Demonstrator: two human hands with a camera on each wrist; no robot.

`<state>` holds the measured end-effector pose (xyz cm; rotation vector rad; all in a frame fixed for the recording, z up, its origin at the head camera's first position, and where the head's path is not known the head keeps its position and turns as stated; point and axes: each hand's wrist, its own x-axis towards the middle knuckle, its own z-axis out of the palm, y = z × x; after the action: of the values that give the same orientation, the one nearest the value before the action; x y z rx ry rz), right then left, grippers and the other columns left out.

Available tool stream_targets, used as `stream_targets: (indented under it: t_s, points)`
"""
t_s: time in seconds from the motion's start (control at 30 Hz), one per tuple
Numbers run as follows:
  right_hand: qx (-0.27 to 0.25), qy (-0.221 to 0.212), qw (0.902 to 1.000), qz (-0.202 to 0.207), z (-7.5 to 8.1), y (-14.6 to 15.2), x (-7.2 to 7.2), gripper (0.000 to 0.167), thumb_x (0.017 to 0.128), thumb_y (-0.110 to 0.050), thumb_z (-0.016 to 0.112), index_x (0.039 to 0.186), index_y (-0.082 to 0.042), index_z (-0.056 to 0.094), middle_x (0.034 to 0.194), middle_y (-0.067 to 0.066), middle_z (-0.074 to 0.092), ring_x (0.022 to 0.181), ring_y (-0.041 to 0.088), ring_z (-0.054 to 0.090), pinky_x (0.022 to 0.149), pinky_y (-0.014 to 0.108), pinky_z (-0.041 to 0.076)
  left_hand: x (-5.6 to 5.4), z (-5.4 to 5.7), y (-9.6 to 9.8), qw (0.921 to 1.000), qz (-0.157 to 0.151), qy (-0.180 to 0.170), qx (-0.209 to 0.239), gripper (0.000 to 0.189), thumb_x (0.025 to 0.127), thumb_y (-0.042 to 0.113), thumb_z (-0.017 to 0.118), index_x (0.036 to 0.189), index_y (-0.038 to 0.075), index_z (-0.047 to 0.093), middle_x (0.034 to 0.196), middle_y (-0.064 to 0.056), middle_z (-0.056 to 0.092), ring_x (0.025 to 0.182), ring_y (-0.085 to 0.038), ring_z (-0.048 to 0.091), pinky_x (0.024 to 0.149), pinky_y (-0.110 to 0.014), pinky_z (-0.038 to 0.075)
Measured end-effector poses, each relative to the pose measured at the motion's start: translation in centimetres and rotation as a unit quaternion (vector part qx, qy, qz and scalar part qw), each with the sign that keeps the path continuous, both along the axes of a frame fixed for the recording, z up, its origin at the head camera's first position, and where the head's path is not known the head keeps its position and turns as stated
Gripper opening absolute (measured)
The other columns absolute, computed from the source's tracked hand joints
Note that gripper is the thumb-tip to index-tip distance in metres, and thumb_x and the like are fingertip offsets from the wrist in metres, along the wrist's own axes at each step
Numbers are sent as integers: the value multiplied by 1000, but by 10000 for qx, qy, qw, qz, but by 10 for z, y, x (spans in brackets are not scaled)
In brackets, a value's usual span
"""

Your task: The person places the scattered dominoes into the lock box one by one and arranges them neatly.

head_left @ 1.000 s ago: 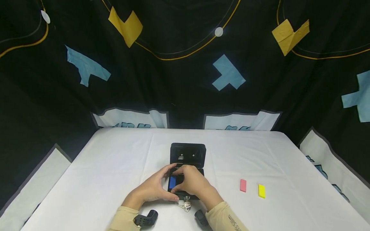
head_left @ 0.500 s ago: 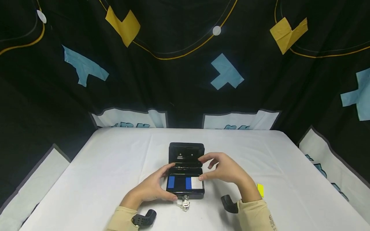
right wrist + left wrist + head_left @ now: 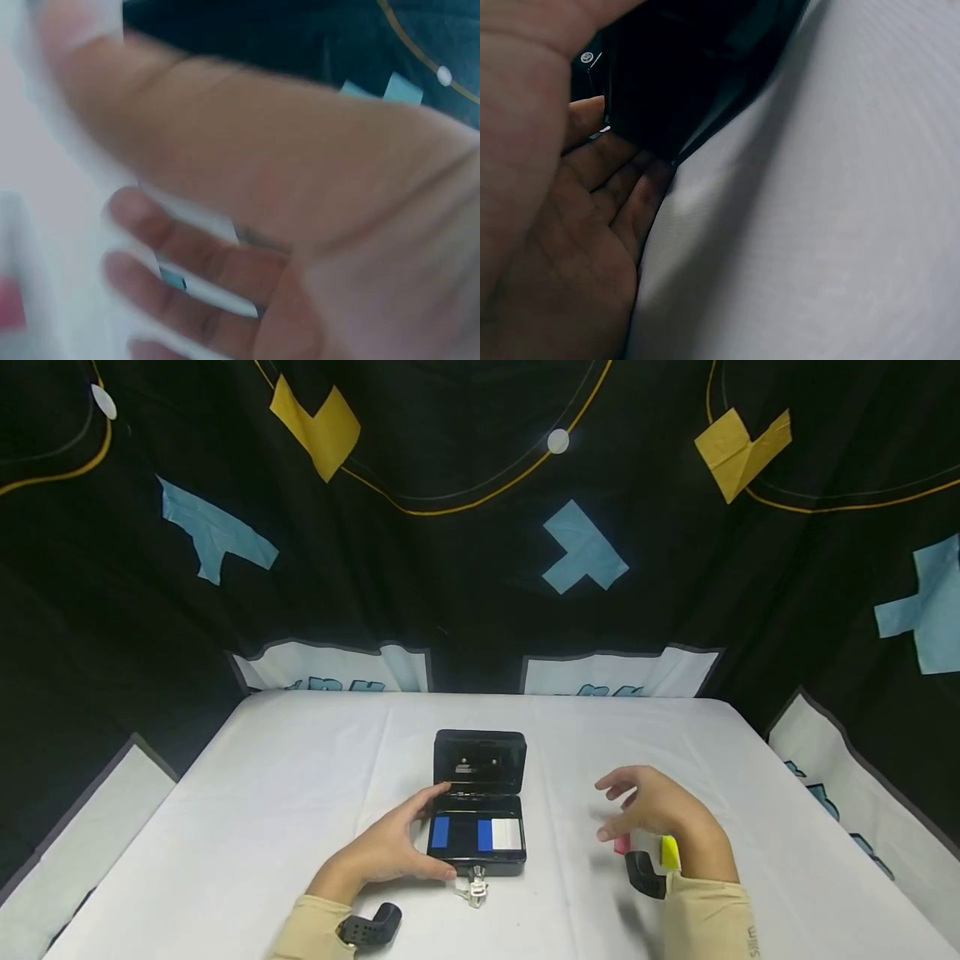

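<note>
A small black lockable cash box [image 3: 467, 865] stands with its lid [image 3: 480, 762] raised. Inside lie a blue block [image 3: 440, 832] on the left and, on the right, another blue block [image 3: 484, 836] against a white piece [image 3: 506, 834]. My left hand [image 3: 386, 847] holds the box's left end, thumb at the front and index finger near the hinge; the left wrist view shows its fingers along the dark side wall. To the right my right hand [image 3: 660, 810], holding nothing, hovers with loosely bent fingers by a pink block [image 3: 622, 844] and a yellow block [image 3: 670, 853], both partly covered.
Keys [image 3: 476, 888] hang at the lock on the front of the box. A white cloth covers the table [image 3: 360, 727]. Behind it hangs a black curtain [image 3: 450, 568] with yellow and blue shapes.
My right hand has left the inside of the box and moved right to near the pink and yellow blocks. A white piece now shows in the box. The left hand stays there.
</note>
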<state>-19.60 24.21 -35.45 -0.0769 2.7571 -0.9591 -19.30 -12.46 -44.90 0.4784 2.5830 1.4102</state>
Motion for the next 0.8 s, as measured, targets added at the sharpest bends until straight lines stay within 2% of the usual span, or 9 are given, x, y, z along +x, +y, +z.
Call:
stream_targets:
  t_s: [0.13, 0.3, 0.53, 0.7, 0.8]
  points:
    - [240, -281, 9993, -82, -4, 10, 0, 68, 57, -14, 99, 118, -6, 70, 112, 9, 64, 96, 28, 58, 83, 48, 50, -1, 0, -2, 10000, 9, 15, -21, 119, 53, 44, 98, 155, 26, 39, 155, -11, 42, 139, -39, 40, 110, -69, 25]
    - [63, -398, 9991, -121, -17, 15, -3, 65, 54, -8, 99, 112, -5, 69, 107, 10, 61, 91, 27, 57, 79, 43, 51, -2, -2, -4, 10000, 18, -23, 25, 120, 52, 43, 99, 155, 26, 39, 156, -12, 41, 140, -41, 39, 110, -69, 25]
    - [196, -572, 9979, -244, -36, 18, -6, 65, 50, -9, 100, 107, -8, 67, 103, 9, 59, 92, 26, 55, 83, 45, 51, -1, -3, -4, 9999, 81, -53, 31, 119, 52, 43, 99, 154, 28, 40, 155, -10, 42, 140, -39, 39, 111, -69, 25]
    - [227, -598, 9972, -375, -43, 16, -5, 58, 54, -4, 98, 103, -7, 67, 94, 8, 56, 83, 24, 54, 71, 37, 50, 0, -3, -2, 10000, 55, -45, 25, 119, 52, 43, 99, 154, 27, 40, 156, -10, 41, 140, -39, 39, 111, -68, 25]
    - [184, -588, 9969, -497, -43, 13, -5, 54, 56, -7, 98, 101, -8, 67, 91, 7, 57, 80, 24, 55, 66, 34, 49, 0, -2, -2, 10000, 24, -41, 24, 119, 53, 43, 99, 155, 26, 39, 156, -11, 41, 140, -39, 39, 111, -68, 26]
